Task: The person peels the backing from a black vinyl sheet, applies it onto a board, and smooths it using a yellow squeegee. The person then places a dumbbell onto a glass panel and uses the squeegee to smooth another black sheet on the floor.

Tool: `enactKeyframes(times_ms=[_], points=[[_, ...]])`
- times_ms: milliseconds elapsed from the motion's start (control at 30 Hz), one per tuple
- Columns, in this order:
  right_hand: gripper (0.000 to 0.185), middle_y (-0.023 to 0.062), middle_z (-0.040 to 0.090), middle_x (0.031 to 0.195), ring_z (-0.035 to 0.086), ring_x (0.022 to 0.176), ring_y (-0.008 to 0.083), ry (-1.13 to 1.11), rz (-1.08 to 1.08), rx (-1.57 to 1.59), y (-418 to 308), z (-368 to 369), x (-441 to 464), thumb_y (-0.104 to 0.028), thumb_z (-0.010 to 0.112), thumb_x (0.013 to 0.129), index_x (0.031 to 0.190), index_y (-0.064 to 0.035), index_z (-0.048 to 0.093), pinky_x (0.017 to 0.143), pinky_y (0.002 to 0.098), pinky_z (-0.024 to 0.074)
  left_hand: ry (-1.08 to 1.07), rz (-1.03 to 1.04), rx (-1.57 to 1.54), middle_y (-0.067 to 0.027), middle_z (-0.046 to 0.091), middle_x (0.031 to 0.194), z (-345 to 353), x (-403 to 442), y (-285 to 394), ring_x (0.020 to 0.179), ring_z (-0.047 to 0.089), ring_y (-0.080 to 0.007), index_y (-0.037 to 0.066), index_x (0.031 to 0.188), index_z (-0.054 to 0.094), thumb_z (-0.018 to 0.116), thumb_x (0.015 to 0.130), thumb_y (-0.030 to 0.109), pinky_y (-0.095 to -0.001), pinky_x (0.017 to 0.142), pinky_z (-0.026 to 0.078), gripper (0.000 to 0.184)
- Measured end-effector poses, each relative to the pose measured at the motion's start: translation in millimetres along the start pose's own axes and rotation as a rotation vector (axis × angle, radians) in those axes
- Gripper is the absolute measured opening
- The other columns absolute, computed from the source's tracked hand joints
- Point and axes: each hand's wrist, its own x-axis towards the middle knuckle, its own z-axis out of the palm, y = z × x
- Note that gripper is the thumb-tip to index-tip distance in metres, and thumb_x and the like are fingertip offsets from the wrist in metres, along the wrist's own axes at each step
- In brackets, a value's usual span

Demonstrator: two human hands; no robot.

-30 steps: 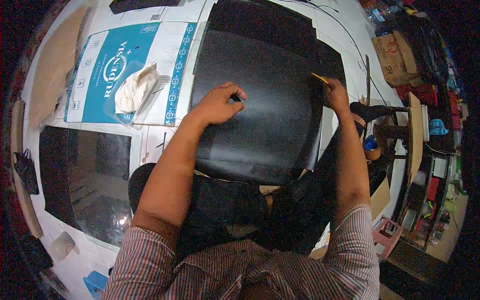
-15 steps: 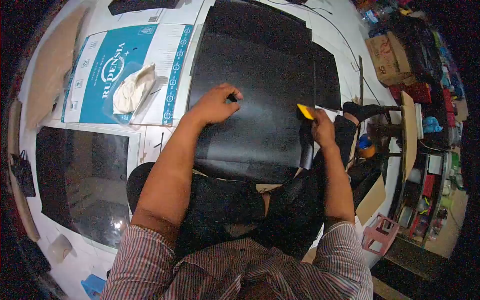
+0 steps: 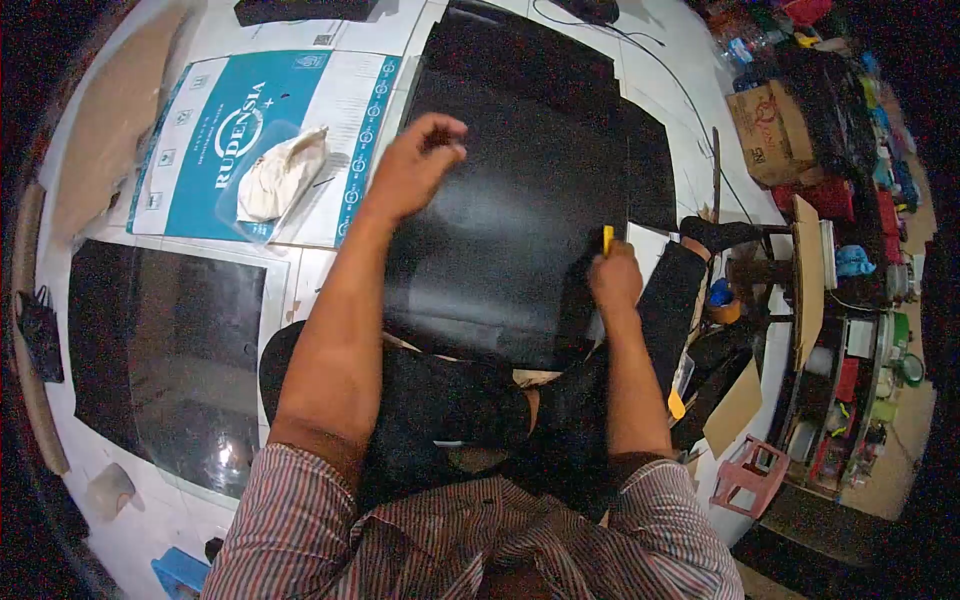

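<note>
A large black sheet (image 3: pixel 500 220) lies in front of my crossed legs, with more black pieces beyond it. Over its left edge is my left hand (image 3: pixel 420 165), thumb and fingers curled towards each other; whether something small sits between them is hidden. My right hand (image 3: pixel 615 277) is closed around a yellow tool (image 3: pixel 608 240) at the sheet's right side. Left of the sheet, a crumpled white cloth (image 3: pixel 280 180) rests in a clear plastic tray on a blue and white cardboard sheet (image 3: pixel 225 120).
A dark glossy panel (image 3: pixel 190 350) lies on the floor at left. At right are a brown box (image 3: pixel 770 130), an orange tape roll (image 3: pixel 722 305), a pink plastic frame (image 3: pixel 750 475) and crowded shelves. A black cable (image 3: pixel 690 110) curves across the floor at the top right.
My right hand has come down and left with the yellow tool, which now points upward. My left hand has risen slightly away from me and to the left. The view has shifted a little.
</note>
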Motion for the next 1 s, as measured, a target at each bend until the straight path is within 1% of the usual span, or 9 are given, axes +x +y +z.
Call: enactKeyframes(times_ms=[133, 167, 200, 267, 533, 733, 833, 933, 1000], points=[[0.039, 0.0191, 0.063, 0.114, 0.066, 0.099, 0.0388, -0.026, -0.097, 0.056, -100.3, -9.5, -27.3, -0.027, 0.064, 0.089, 0.117, 0.0003, 0.062, 0.083, 0.0484, 0.0564, 0.170, -0.034, -0.339, -0.0048, 0.069, 0.114, -19.3, 7.9, 19.7, 0.102, 0.064, -0.0144, 0.007, 0.118, 0.064, 0.062, 0.093, 0.013, -0.0291, 0.086, 0.049, 0.027], [0.038, 0.0194, 0.063, 0.113, 0.066, 0.100, 0.0384, 0.083, -0.384, -0.033, -113.7, 0.0, -33.3, -0.026, 0.064, 0.089, 0.116, 0.0009, 0.062, 0.082, 0.0470, 0.0568, 0.213, -0.057, -0.395, -0.0059, 0.068, 0.118, -21.8, 5.6, 30.2, 0.106, 0.064, -0.0158, 0.007, 0.120, 0.063, 0.060, 0.093, 0.013, -0.0291, 0.086, 0.049, 0.028], [0.038, 0.0196, 0.064, 0.110, 0.066, 0.100, 0.0371, 0.044, -0.214, 0.102, -146.3, -2.4, -40.6, -0.026, 0.064, 0.088, 0.115, 0.0011, 0.063, 0.082, 0.0458, 0.0571, 0.207, -0.035, -0.392, -0.0131, 0.065, 0.125, -27.7, 6.8, 27.1, 0.116, 0.063, -0.0247, 0.002, 0.128, 0.056, 0.053, 0.095, 0.019, -0.0349, 0.092, 0.052, 0.037], [0.038, 0.0179, 0.064, 0.110, 0.066, 0.099, 0.0353, 0.192, -0.349, 0.076, -186.8, 27.8, -46.8, -0.025, 0.065, 0.084, 0.111, 0.0010, 0.064, 0.079, 0.0447, 0.0580, 0.250, -0.043, -0.470, -0.0146, 0.064, 0.127, -33.6, 5.2, 28.1, 0.117, 0.062, -0.0265, 0.001, 0.130, 0.054, 0.052, 0.096, 0.019, -0.0361, 0.093, 0.052, 0.039], [0.023, 0.0226, 0.066, 0.103, 0.068, 0.092, 0.0417, -0.144, -0.412, 0.477, -290.9, -15.1, -57.0, -0.016, 0.061, 0.087, 0.103, 0.0003, 0.067, 0.081, 0.0497, 0.0562, 0.245, 0.006, -0.480, -0.0145, 0.063, 0.127, -41.2, 2.6, 22.5, 0.118, 0.062, -0.0271, 0.002, 0.131, 0.053, 0.053, 0.096, 0.022, -0.0366, 0.094, 0.051, 0.040], [0.032, 0.0260, 0.071, 0.096, 0.069, 0.091, 0.0443, -0.191, -0.141, 0.642, -204.8, -17.3, -24.3, -0.027, 0.065, 0.091, 0.105, 0.0011, 0.069, 0.081, 0.0523, 0.0547, 0.175, -0.118, -0.413, -0.0102, 0.065, 0.123, -31.5, 2.4, 20.3, 0.115, 0.062, -0.0217, 0.006, 0.128, 0.059, 0.055, 0.094, 0.025, -0.0344, 0.092, 0.050, 0.039], [0.033, 0.0239, 0.073, 0.095, 0.072, 0.088, 0.0402, -0.070, 0.048, 0.581, -95.6, 34.0, 5.8, -0.027, 0.066, 0.091, 0.107, 0.0014, 0.070, 0.078, 0.0471, 0.0562, -0.072, -0.244, -0.057, -0.0073, 0.068, 0.112, -18.5, -0.4, 19.9, 0.105, 0.062, -0.0160, 0.009, 0.115, 0.067, 0.062, 0.088, 0.022, -0.0306, 0.089, 0.049, 0.031], [0.033, 0.0224, 0.074, 0.097, 0.071, 0.088, 0.0414, 0.043, 0.204, 0.395, -7.5, 20.2, 21.2, -0.029, 0.067, 0.090, 0.103, 0.0011, 0.070, 0.079, 0.0500, 0.0562, -0.205, -0.017, 0.338, -0.0133, 0.071, 0.104, 3.1, -10.6, -2.0, 0.098, 0.067, -0.0273, 0.005, 0.111, 0.067, 0.065, 0.087, 0.022, -0.0378, 0.089, 0.052, 0.029], [0.032, 0.0210, 0.074, 0.097, 0.072, 0.088, 0.0380, 0.015, 0.280, 0.612, 22.7, 10.7, 31.4, -0.027, 0.065, 0.090, 0.105, 0.0010, 0.070, 0.079, 0.0479, 0.0565, -0.288, -0.060, 0.426, -0.0149, 0.071, 0.102, 9.5, -14.7, -7.6, 0.097, 0.068, -0.0295, 0.004, 0.110, 0.067, 0.066, 0.087, 0.023, -0.0391, 0.088, 0.053, 0.030]])
